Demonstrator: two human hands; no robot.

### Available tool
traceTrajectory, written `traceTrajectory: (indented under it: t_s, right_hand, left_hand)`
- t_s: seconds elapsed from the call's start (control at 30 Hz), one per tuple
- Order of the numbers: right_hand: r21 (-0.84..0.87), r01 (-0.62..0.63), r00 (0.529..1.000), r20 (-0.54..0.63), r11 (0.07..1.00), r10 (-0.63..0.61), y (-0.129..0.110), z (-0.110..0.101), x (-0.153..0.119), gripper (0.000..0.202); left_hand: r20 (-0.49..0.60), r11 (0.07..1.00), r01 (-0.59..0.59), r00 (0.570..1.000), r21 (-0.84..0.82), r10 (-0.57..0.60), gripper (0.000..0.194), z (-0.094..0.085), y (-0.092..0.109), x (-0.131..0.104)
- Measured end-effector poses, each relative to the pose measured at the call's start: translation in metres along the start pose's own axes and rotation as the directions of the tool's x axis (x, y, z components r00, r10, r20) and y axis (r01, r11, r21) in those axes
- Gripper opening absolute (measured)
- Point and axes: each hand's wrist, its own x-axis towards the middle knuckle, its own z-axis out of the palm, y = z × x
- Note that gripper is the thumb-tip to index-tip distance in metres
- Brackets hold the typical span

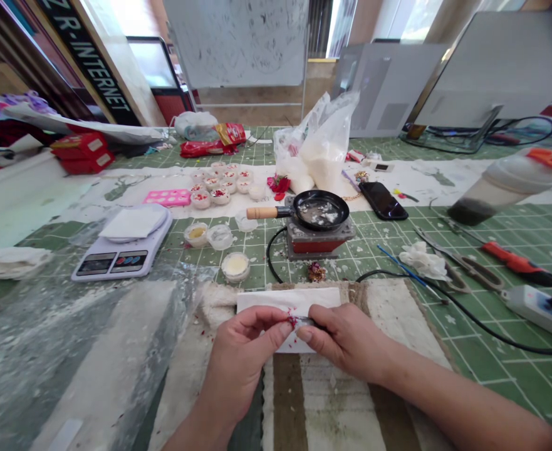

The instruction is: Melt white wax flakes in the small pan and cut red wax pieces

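Note:
Over a folded white paper (pixel 261 300), my left hand (pixel 247 344) pinches small dark red dried petals (pixel 291 321) between thumb and fingertips. My right hand (pixel 351 344) is closed around the dark handle of what looks like a small knife (pixel 306 321), its metal blade pointing left against the petals. Red bits lie scattered on the paper below. Just beyond the paper sits a small dried flower cluster (pixel 316 271). A cup of pale wax-like filling (pixel 235 267) stands to its left.
A small black pan (pixel 321 210) with white flakes rests on a red-sided hot plate (pixel 319 241). Left are a kitchen scale (pixel 124 244) and several petal-topped cups (pixel 220 195). Right are a phone (pixel 383 200), scissors (pixel 463 260), a screwdriver (pixel 515 262) and a power cord (pixel 482 332).

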Motion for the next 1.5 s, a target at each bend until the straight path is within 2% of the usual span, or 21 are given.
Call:
traceTrajectory:
  t_s: [0.2,0.63,0.83,0.97,1.23,1.5]
  right_hand:
    - [0.048,-0.012,1.0,-0.004,0.999,0.012,-0.0013,-0.0006,0.0004,0.039]
    - [-0.027,0.009,1.0,-0.008,1.0,-0.009,-0.0006,0.0007,0.0003,0.041]
    - [-0.009,0.01,1.0,-0.025,1.0,-0.01,-0.0014,-0.0009,0.0005,0.04]
    - [0.037,0.008,1.0,-0.022,0.999,-0.007,-0.0022,-0.0011,-0.0005,0.038]
    - [-0.005,0.017,1.0,0.01,1.0,-0.017,-0.0016,0.0012,0.0004,0.039]
    - [0.004,0.024,1.0,-0.011,1.0,-0.024,-0.0017,0.0011,-0.0003,0.04]
  left_hand:
    - [0.031,0.997,0.038,0.999,-0.063,-0.036,0.011,0.0007,0.0015,0.0008]
    - [0.046,0.996,0.061,0.997,-0.068,-0.058,0.011,0.0008,0.0016,-0.0003]
    - [0.051,0.994,0.068,0.997,-0.089,-0.064,0.012,0.0022,0.0033,0.0006]
    - [0.092,0.983,0.108,0.991,-0.152,-0.094,0.011,0.0017,0.0043,-0.0001]
    - [0.166,0.966,0.157,0.978,-0.206,-0.124,0.011,0.0008,0.0031,0.0]
    - [0.149,0.961,0.16,0.981,-0.227,-0.128,0.012,0.0007,0.0044,-0.0001]
